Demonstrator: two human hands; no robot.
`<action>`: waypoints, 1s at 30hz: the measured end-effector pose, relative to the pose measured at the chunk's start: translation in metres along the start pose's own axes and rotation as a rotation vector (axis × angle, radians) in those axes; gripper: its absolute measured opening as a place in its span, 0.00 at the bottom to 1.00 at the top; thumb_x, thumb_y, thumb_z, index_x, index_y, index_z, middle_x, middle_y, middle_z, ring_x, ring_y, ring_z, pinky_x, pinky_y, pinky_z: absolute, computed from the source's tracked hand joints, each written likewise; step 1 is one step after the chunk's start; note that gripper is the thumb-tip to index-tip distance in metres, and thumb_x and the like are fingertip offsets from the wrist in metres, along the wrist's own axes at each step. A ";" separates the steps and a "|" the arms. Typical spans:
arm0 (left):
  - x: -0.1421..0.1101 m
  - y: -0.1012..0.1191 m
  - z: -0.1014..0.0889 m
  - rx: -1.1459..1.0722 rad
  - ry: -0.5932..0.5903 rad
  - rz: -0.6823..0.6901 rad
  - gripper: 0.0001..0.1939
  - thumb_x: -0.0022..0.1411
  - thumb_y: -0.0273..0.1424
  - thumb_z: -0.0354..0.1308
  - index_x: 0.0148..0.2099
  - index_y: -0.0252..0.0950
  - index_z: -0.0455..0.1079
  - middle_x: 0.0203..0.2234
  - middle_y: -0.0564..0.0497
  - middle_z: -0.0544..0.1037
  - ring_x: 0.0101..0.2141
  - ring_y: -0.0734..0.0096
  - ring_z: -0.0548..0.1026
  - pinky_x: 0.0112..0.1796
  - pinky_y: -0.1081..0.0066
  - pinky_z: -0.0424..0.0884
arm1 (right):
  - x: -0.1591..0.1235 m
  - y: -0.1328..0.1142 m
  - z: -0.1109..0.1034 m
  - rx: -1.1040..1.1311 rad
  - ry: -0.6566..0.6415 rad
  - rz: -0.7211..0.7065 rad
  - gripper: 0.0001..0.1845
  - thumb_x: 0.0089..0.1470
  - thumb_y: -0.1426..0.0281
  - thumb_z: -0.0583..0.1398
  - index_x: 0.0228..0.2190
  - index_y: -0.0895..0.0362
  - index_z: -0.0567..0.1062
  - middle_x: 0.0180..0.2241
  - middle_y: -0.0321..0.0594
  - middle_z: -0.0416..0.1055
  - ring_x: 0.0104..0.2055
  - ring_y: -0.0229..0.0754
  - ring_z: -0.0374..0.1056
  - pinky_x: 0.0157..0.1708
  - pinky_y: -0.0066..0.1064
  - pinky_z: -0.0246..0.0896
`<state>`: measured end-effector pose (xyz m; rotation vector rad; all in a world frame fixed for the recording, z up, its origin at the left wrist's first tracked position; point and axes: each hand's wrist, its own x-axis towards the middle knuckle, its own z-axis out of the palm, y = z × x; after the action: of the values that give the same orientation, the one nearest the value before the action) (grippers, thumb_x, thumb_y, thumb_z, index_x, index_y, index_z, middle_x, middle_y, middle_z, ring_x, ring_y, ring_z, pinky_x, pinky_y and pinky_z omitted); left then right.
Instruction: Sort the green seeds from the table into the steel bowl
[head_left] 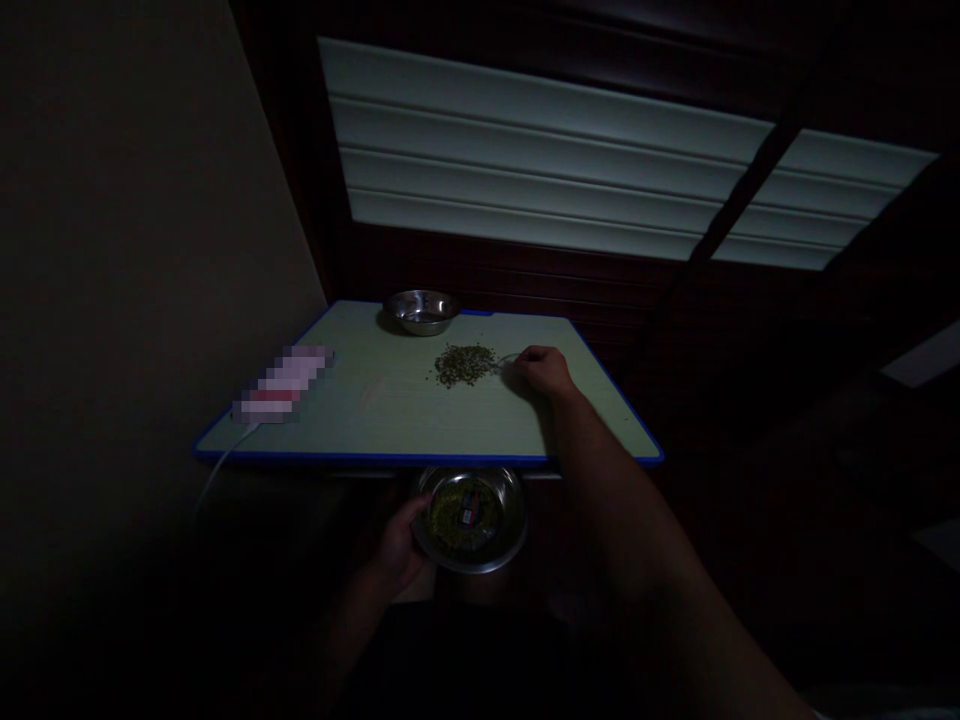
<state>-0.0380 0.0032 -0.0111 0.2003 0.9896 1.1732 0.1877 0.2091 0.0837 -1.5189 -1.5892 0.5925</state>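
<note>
A loose pile of small green beans (463,366), mung beans by their look, lies spread on the pale tabletop. My right hand (546,370) is closed on the handle of a small shiny spoon (505,361), its head at the right edge of the pile. Below the table's front edge, my left hand (402,540) grips the left rim of a metal bowl (517,530), thumb over the rim. Inside that bowl are greenish contents and a dark label; dim light blurs the details.
A second metal bowl (421,314) stands at the back of the blue-edged table (360,430). At the left lies a blurred-out pinkish flat object (285,384) with a white cable (217,468) running off the edge. A wall and dark slatted panels border the table.
</note>
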 end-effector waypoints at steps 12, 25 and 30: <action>0.002 -0.001 -0.004 -0.007 -0.007 0.012 0.13 0.54 0.28 0.61 0.42 0.31 0.78 0.35 0.43 0.85 0.44 0.51 0.81 0.46 0.59 0.75 | -0.002 -0.004 0.001 0.033 -0.062 -0.003 0.07 0.38 0.67 0.60 0.21 0.58 0.75 0.20 0.33 0.69 0.24 0.36 0.62 0.26 0.27 0.55; 0.002 -0.001 -0.002 0.004 0.004 -0.001 0.08 0.54 0.27 0.60 0.37 0.31 0.78 0.33 0.42 0.85 0.44 0.52 0.81 0.47 0.59 0.75 | -0.005 -0.005 0.005 0.082 -0.115 -0.051 0.08 0.38 0.65 0.62 0.21 0.59 0.76 0.20 0.33 0.69 0.24 0.35 0.62 0.26 0.27 0.56; 0.002 -0.001 -0.001 0.006 0.008 -0.001 0.09 0.54 0.27 0.60 0.38 0.31 0.78 0.32 0.42 0.85 0.43 0.53 0.81 0.47 0.60 0.75 | -0.008 -0.010 0.004 0.114 -0.178 -0.031 0.09 0.37 0.65 0.63 0.21 0.59 0.76 0.18 0.32 0.67 0.23 0.34 0.60 0.25 0.27 0.54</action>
<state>-0.0384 0.0040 -0.0133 0.2006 1.0006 1.1711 0.1781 0.2009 0.0881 -1.3866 -1.6788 0.8062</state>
